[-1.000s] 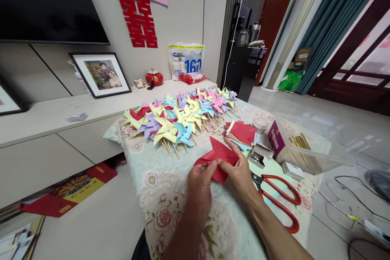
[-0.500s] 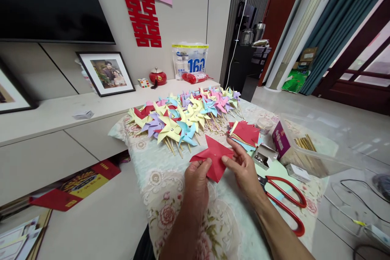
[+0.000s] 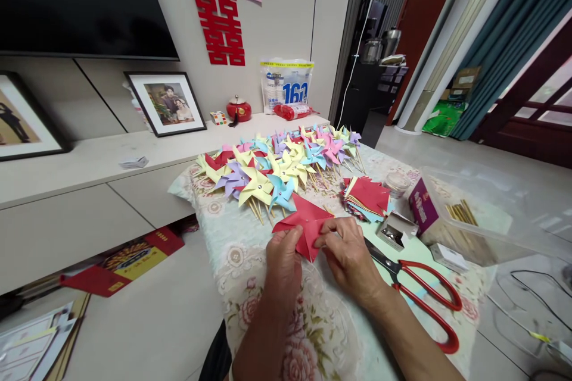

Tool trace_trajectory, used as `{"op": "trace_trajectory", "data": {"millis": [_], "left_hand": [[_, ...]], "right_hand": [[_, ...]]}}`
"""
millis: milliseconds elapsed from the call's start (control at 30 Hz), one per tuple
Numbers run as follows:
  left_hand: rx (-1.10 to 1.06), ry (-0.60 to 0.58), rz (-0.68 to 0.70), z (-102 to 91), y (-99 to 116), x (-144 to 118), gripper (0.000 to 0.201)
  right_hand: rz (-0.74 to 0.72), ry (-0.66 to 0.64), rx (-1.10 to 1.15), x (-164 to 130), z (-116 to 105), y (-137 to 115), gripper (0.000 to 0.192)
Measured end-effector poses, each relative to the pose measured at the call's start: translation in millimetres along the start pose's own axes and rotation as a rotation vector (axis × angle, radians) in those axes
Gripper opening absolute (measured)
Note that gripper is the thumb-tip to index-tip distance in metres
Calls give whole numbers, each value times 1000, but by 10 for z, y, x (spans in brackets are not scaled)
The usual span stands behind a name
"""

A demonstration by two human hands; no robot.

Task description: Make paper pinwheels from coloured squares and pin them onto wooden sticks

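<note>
Over the floral-patterned tablecloth (image 3: pixel 250 286), the left hand (image 3: pixel 281 259) and right hand (image 3: pixel 348 253) both pinch a folded red paper square (image 3: pixel 301 223), just in front of the heap of pastel paper pinwheels (image 3: pixel 277 166); red-handled scissors (image 3: pixel 415 286) lie beside the right wrist.

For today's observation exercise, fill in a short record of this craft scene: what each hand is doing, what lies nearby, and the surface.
left hand: left hand grips the red paper
right hand: right hand pinches the same paper
behind paper: pile of pinwheels on sticks
right of paper: paper stack, scissors, small box, clear tub of sticks
surface: floral cloth
</note>
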State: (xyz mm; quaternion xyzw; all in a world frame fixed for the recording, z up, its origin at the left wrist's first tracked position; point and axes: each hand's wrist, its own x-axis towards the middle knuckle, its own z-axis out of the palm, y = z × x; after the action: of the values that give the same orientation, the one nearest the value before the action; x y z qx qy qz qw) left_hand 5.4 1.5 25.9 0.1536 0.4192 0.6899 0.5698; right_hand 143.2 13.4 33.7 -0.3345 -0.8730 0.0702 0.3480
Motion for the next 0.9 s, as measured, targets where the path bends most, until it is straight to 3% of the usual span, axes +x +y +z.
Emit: {"op": "trace_trajectory", "data": {"millis": [233,533,900], "left_hand": [[53,-27,-27,-4,-3,-31,25],[147,10,-3,-34,-106,-10,19],[197,18,60,-18,-167,-16,14]], "right_hand": [[40,-69,14,10,-51,-61,10],[190,-15,193,21,-36,-44,16],[396,34,181,16,32,-5,16]]}}
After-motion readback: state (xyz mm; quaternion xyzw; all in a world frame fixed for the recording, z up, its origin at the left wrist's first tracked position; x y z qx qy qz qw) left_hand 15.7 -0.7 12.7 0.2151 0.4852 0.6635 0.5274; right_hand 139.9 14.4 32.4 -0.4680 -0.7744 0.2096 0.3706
